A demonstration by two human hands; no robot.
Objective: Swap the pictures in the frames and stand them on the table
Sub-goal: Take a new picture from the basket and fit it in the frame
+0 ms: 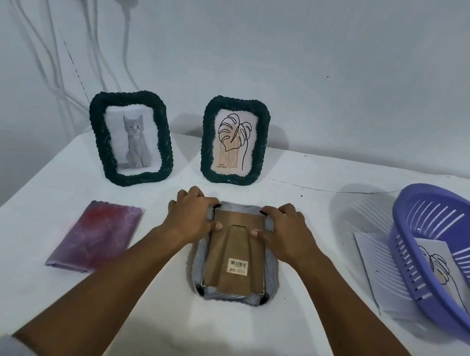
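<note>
A grey frame (pixel 271 280) lies face down at the table's middle, its brown cardboard back (pixel 236 250) with a barcode sticker facing up. My left hand (pixel 190 215) and my right hand (pixel 283 230) both rest on the frame's far end, fingers on its top corners and thumbs pressing the cardboard back. Two dark green woven frames stand upright behind: the left frame (pixel 96 134) holds a grey kitten picture (pixel 136 141), the right frame (pixel 207 140) holds a line-drawn leaf picture (pixel 233 144).
A folded purple-red cloth (pixel 95 235) lies left of the grey frame. A purple slotted plastic basket (pixel 445 258) sits tilted at the right, over a loose leaf print (pixel 375 268). White cables hang on the wall at the back left.
</note>
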